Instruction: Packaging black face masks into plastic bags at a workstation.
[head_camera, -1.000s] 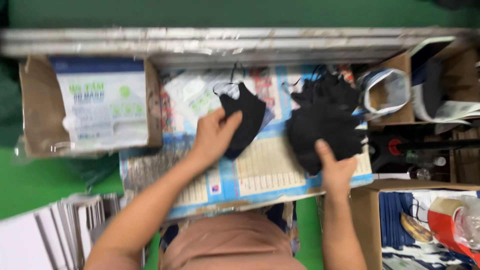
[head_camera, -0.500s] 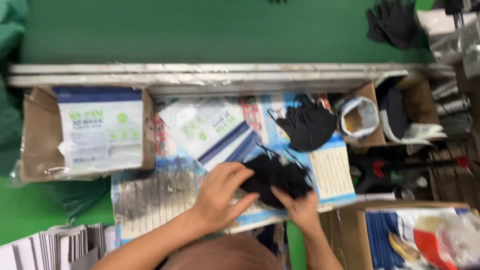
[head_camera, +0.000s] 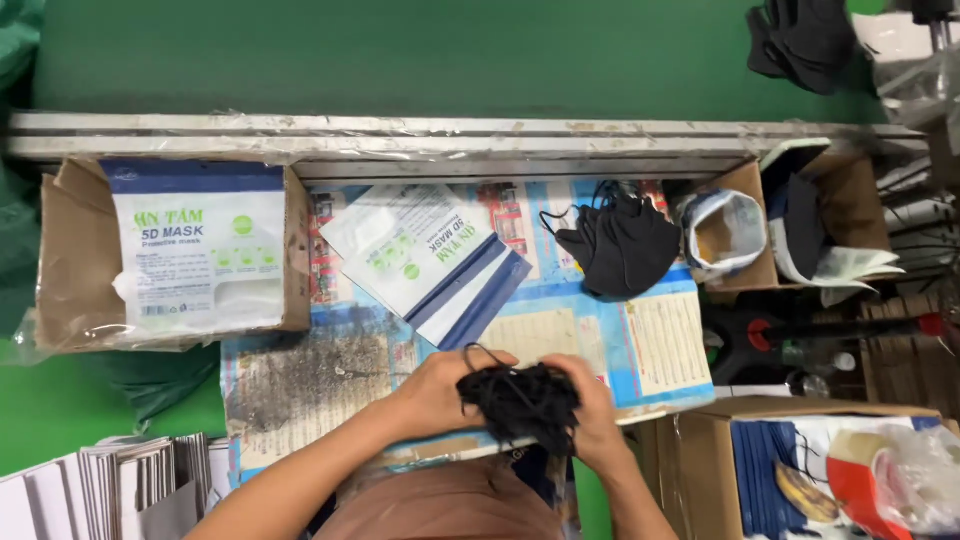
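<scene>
Both hands meet at the near edge of the desk (head_camera: 300, 400), clenched around a bundle of black face masks (head_camera: 520, 400) with loose ear loops curling out at its far-left corner. The left hand (head_camera: 440, 392) grips the bundle's left side, fingers wrapped over the top; the right hand (head_camera: 590, 410) closes on its right side, so the bundle lies between the two hands, its long axis running left to right across the person's body. Neither hand is nearer than the other: each touches the masks. Just beyond the hands, toward the far left, lies a flat white-and-blue mask pouch (head_camera: 430, 258), tilted so that its blue end points near-right toward the bundle; the left hand is the closer one to it. Farther right and well apart from the hands sits a second pile of black masks (head_camera: 620, 240) on the printed paper covering the desk. At the far left a cardboard box (head_camera: 60, 250) holds a stack of the same pouches (head_camera: 200, 250), and at the near left a stack of folded white cartons (head_camera: 110, 480) stands on edge.
</scene>
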